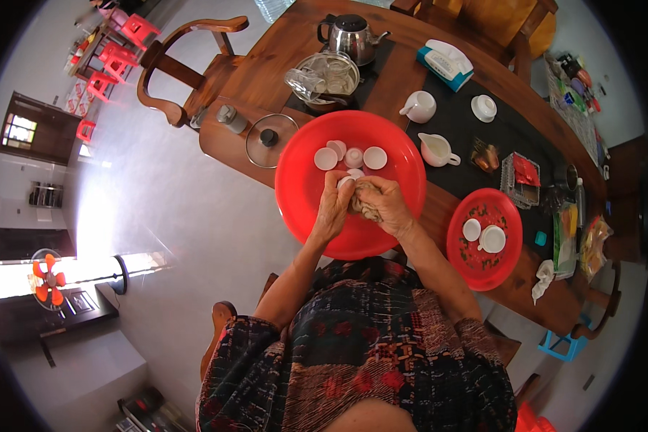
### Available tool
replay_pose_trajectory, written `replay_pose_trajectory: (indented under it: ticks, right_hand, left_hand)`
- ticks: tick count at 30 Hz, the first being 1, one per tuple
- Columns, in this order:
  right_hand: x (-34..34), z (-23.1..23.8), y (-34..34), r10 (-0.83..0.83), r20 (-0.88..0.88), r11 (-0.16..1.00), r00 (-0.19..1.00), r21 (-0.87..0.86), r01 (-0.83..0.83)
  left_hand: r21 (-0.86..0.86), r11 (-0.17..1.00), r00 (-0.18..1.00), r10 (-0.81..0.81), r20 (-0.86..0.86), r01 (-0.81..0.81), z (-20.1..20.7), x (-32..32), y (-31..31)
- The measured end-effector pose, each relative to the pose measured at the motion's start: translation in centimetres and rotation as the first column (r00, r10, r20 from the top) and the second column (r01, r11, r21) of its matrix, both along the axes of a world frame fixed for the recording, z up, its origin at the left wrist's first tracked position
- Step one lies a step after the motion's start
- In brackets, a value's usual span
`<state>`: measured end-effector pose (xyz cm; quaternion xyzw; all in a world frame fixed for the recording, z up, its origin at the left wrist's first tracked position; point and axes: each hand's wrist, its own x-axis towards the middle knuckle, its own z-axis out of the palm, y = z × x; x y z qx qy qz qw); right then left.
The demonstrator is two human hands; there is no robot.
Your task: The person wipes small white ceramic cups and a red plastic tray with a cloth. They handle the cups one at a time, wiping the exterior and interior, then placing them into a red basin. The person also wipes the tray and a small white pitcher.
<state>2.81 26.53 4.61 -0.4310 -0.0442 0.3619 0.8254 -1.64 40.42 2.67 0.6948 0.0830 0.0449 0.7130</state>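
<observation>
Over a large red basin [294, 205], my left hand [332, 210] pinches a small white teacup [347, 181]. Bunched in my right hand [389, 207] is a greyish-brown cloth [366, 209], pressed up against the cup. Both hands meet near the basin's middle, and their fingers partly hide the cup. Several more small white cups lie inside the basin just beyond my hands, among them one at the left [325, 158] and one at the right [375, 158].
Behind the basin stand a steel kettle [351, 39] and a pot of glasses [338, 75]; a glass lid [270, 144] lies left. To the right are a white teapot [419, 106], a pitcher [437, 150], a tissue pack [446, 63] and a red tray [462, 265] holding two white cups.
</observation>
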Motion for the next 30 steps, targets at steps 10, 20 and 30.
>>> replay_pose_trajectory:
  ticks: [10, 20, 30]
  right_hand:
    - [-0.5, -5.5, -0.5, 0.783, 0.495, 0.102, 0.377, -0.7, 0.706]
    - [0.0, -0.5, 2.2, 0.214, 0.626, 0.843, 0.75, -0.506, 0.182]
    - [-2.1, 0.1, 1.3, 0.517, 0.791, 0.65, 0.328, -0.612, 0.45]
  left_hand:
    - [-0.783, 0.582, 0.97, 0.049, -0.236, -0.22, -3.0, 0.1, 3.7]
    - [-0.439, 0.89, 0.973, 0.018, -0.23, -0.12, -7.0, -0.3, 2.4]
    - [-0.676, 0.712, 0.981, 0.119, -0.15, -0.19, -2.8, 1.3, 1.5]
